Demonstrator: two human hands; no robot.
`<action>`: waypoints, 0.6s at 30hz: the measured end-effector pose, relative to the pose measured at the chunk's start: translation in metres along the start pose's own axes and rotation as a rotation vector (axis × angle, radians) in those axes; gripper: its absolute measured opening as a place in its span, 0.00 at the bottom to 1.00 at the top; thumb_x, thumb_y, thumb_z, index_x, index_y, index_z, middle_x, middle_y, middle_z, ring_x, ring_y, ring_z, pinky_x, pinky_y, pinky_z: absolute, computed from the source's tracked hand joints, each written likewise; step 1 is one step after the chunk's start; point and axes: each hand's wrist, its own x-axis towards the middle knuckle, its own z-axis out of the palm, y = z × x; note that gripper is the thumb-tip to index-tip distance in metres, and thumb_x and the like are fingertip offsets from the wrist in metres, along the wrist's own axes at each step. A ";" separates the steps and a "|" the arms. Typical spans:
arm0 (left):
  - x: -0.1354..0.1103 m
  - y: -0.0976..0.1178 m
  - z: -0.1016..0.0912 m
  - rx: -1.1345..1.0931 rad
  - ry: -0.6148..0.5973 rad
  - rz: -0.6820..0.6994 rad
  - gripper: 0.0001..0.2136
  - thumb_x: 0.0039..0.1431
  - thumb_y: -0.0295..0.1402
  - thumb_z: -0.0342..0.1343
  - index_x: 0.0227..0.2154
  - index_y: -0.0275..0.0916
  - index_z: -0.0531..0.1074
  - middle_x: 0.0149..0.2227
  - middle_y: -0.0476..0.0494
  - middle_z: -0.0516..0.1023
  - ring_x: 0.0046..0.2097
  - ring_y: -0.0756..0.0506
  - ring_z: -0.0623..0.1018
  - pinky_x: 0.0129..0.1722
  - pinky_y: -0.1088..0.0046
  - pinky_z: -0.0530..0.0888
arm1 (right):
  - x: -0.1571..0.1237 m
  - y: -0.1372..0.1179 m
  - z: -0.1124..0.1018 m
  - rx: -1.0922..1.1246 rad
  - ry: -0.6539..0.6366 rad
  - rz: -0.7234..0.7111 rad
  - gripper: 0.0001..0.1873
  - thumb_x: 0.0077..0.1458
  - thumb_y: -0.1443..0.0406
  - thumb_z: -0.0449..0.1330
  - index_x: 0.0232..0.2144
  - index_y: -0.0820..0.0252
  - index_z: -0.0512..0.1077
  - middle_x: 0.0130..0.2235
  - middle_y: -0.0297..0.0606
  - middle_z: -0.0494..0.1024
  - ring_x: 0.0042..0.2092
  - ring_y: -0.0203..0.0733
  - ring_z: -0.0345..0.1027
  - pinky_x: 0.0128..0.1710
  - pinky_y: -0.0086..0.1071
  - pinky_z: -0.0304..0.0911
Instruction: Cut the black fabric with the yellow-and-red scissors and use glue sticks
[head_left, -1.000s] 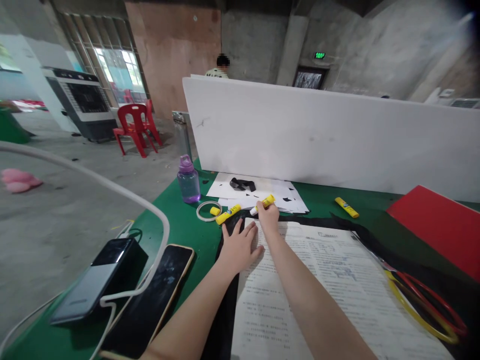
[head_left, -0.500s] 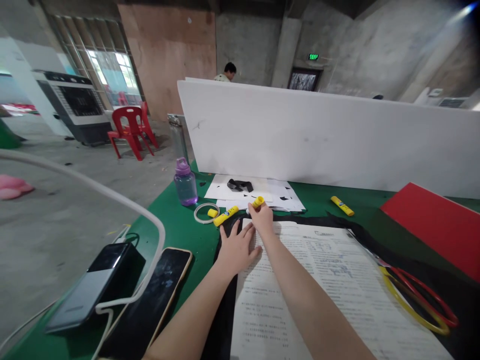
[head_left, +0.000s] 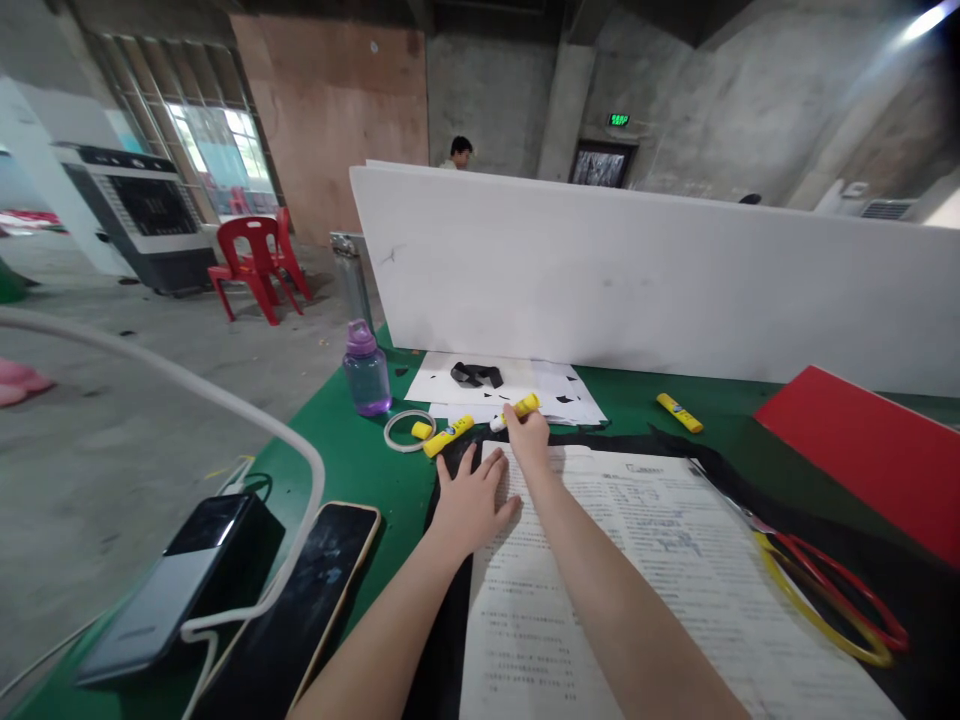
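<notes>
While the right hand in the head view pinches a white-tipped yellow glue stick just below centre, the left hand lies fingers spread on printed paper, and a translucent purple bottle (contents hard to make out) stands left of centre.

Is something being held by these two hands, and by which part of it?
The right hand grips a yellow cylindrical glue stick by its barrel, near the white end. The left hand holds nothing.
</notes>
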 end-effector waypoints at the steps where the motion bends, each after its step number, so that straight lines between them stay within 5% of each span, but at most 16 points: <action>1: 0.000 0.000 0.000 -0.003 -0.002 -0.001 0.26 0.61 0.49 0.42 0.60 0.46 0.57 0.63 0.49 0.58 0.65 0.32 0.50 0.55 0.30 0.45 | -0.002 -0.001 0.000 -0.054 -0.042 -0.042 0.17 0.50 0.51 0.56 0.26 0.59 0.69 0.27 0.40 0.76 0.32 0.45 0.71 0.33 0.32 0.61; 10: 0.001 0.001 -0.001 0.010 -0.012 -0.009 0.26 0.61 0.49 0.42 0.59 0.46 0.58 0.64 0.47 0.58 0.65 0.32 0.50 0.56 0.31 0.44 | -0.008 -0.005 -0.007 -0.417 0.016 -0.131 0.15 0.53 0.54 0.53 0.35 0.57 0.70 0.26 0.38 0.75 0.30 0.45 0.69 0.30 0.32 0.57; 18: 0.001 0.001 -0.003 0.019 -0.022 -0.005 0.27 0.60 0.50 0.43 0.60 0.45 0.57 0.63 0.46 0.58 0.64 0.30 0.51 0.55 0.30 0.46 | 0.014 0.013 -0.015 0.052 0.349 0.062 0.18 0.50 0.51 0.53 0.31 0.61 0.69 0.28 0.41 0.75 0.32 0.47 0.69 0.35 0.35 0.61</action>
